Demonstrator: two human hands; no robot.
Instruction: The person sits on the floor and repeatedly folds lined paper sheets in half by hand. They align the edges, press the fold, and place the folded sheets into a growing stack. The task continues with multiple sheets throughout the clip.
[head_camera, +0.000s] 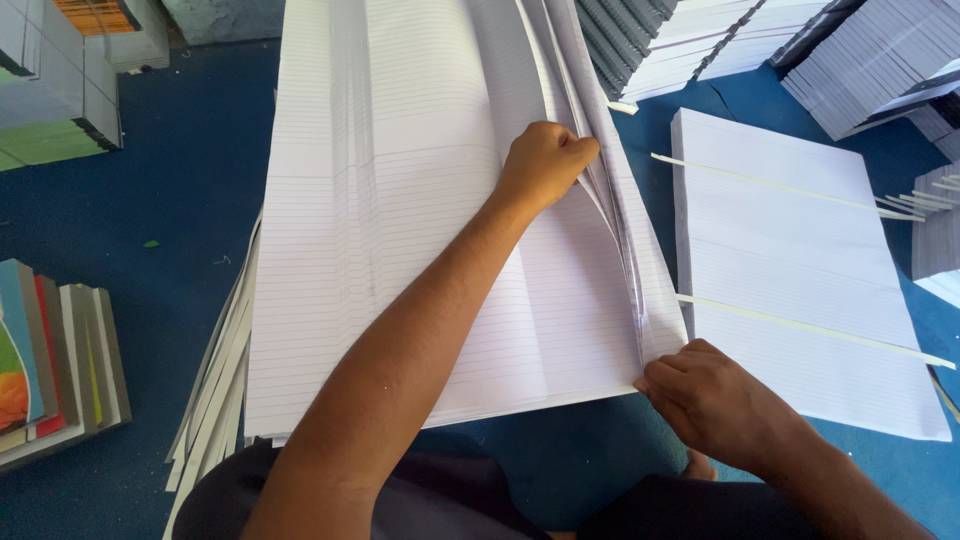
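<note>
Hands gripping lined sheets (420, 230): left hand (545, 160) fisted on the sheets' folded edge, right hand (700, 395) pinching their near corner.

dark blue carpet-like floor (170, 180) all over, daylight looks soft and even. grey paper stacks (700, 40) piled along the top right, colourful books (55, 360) at the left edge, more stacks (60, 80) top left.
</note>
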